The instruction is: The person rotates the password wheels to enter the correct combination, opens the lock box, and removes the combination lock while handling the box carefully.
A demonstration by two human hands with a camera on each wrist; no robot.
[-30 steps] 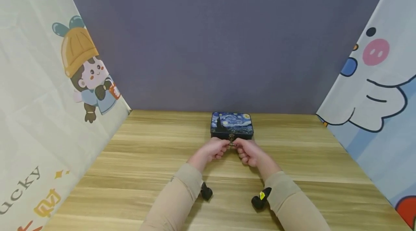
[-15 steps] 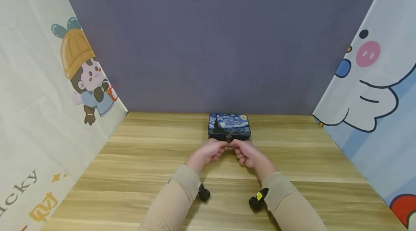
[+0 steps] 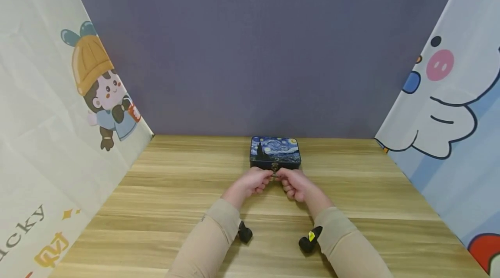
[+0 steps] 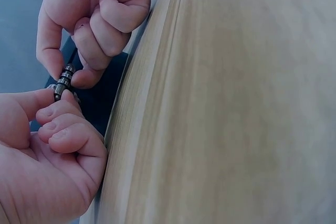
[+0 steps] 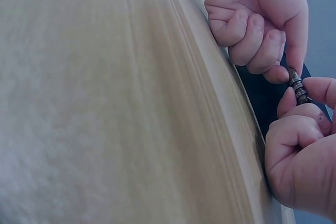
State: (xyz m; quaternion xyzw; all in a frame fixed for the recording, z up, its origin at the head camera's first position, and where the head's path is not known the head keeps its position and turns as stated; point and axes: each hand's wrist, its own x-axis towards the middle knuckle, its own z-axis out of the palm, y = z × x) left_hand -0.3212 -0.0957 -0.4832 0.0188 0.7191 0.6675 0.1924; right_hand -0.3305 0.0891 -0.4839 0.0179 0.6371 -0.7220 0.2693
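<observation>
A small box (image 3: 275,150) with a starry night painting on its lid sits at the far side of the wooden table, lid down. At the middle of its front is a bronze-coloured clasp (image 3: 275,166). Just below the clasp, a small dark cylindrical combination padlock (image 4: 63,82) with ringed dials lies crosswise between both hands. My left hand (image 3: 253,180) pinches one end between thumb and forefinger. The other end is pinched by my right hand (image 3: 295,183) in the same way. In the right wrist view, the dial rings show between the fingertips; their digits are too small to read.
The wooden tabletop (image 3: 187,208) runs back to a grey-purple wall panel (image 3: 250,52) right behind the box. Printed cloths stand at the left (image 3: 35,95) and right (image 3: 465,147). Black wrist-worn devices (image 3: 308,243) hang under both sleeves.
The head view has shifted slightly, so the whole scene sits a little further left and lower. Both hands keep their pinch on the padlock with no clear movement.
</observation>
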